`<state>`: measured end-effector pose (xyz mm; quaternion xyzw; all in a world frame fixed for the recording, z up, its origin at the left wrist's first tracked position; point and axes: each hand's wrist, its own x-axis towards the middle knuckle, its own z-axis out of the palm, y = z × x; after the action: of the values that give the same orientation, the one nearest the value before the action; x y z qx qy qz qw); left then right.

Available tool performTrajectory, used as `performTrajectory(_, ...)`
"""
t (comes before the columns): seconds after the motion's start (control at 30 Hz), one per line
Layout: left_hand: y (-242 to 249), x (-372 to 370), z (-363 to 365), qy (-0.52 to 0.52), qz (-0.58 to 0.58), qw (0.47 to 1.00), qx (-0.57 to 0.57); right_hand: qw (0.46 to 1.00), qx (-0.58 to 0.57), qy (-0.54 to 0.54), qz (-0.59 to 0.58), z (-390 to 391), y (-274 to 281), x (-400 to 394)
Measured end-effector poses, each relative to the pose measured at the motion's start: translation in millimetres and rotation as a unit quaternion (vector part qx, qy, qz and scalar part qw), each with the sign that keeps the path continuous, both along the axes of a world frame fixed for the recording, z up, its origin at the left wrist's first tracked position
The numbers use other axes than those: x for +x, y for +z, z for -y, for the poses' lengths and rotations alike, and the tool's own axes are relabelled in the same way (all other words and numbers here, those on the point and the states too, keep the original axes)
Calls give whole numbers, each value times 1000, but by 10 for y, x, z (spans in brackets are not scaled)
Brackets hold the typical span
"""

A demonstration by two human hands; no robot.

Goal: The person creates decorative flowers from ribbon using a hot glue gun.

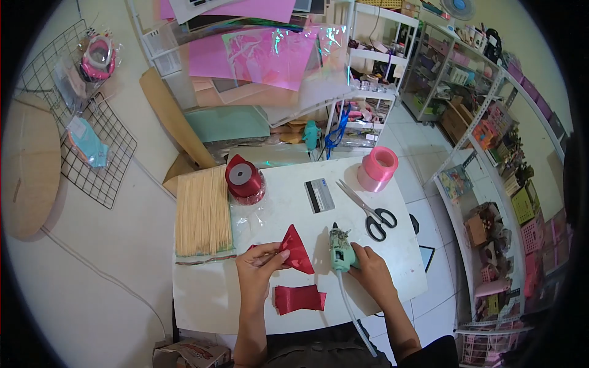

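Note:
My left hand [262,262] pinches a folded piece of dark red ribbon [297,250], which stands up in a pointed shape above the table. Below it, a second red ribbon piece [299,299] lies on the white table [215,306]. In my right hand [370,270] is a mint green glue gun [341,253], its dark nozzle pointing away from me and its cord running down toward the table's front edge. The glue gun's tip is apart from the ribbon.
Black-handled scissors [371,214], a card [319,196] and pink ribbon rolls [377,169] lie toward the back right. A red ribbon spool [244,178] stands beside a pack of wooden sticks [204,211] at the left. Shelves [485,122] line the right side.

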<state>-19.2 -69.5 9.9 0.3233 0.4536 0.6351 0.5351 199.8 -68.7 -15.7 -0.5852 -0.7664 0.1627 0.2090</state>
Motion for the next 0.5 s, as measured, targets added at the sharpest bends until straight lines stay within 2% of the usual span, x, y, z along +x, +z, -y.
performTrajectory(0.27, 70, -10, -90, -1, 11, 1000, 23, 996, -11, 6, 85, -67, -33, -31)
performTrajectory(0.37, 79, 49, -69, 3, 22, 999, 25, 991, 51, 37, 116, -80, 10, -8)
performTrajectory(0.43, 107, 88, -39, -7, 30, 999, 10, 988, 122, 32, 84, -55, 97, -12)
performTrajectory(0.47, 126, 107, -29, -4, 31, 999, 10, 988, 123, 35, 84, -20, 158, -22)
performTrajectory(0.5, 142, 133, -6, -21, 32, 999, 9, 984, 169, 52, -24, 57, 232, -43)
